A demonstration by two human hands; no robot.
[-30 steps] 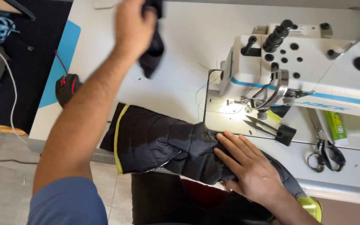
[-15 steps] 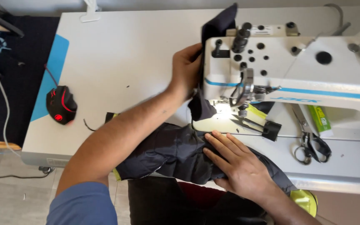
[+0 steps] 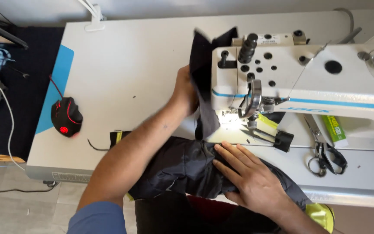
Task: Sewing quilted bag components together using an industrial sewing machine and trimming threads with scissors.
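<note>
1. Seen from above: left hand (image 3: 186, 89) closed in a tight grip on a small dark fabric piece (image 3: 204, 73), held upright against the left end of the white sewing machine (image 3: 299, 82), its lower edge hanging beside the lit needle area (image 3: 232, 117).
2. A second ago, held high over the bare worktop, well clear of the machine; half a second ago, brought level with the machine head; now pressed close to the needle. Judged from that travel: piece being positioned at the presser foot, not yet laid flat.
3. Right hand (image 3: 252, 182) spread flat, fingers open, nothing clasped, pinning the dark quilted garment (image 3: 182, 167) at the front edge of the white worktop (image 3: 122, 56); position hardly different across the three views.
4. Garment draped over the worktop edge toward the lap, yellow trim (image 3: 118, 138) showing at its left end, upper fold reaching to just below the needle plate.
5. Small dark clip-like part (image 3: 284, 141) just right of the needle; scissors (image 3: 325, 154) and a green tube (image 3: 335, 129) farther right under the machine arm, untouched.
6. Black and red computer mouse (image 3: 66, 117) at the left edge, well apart from both hands.
</note>
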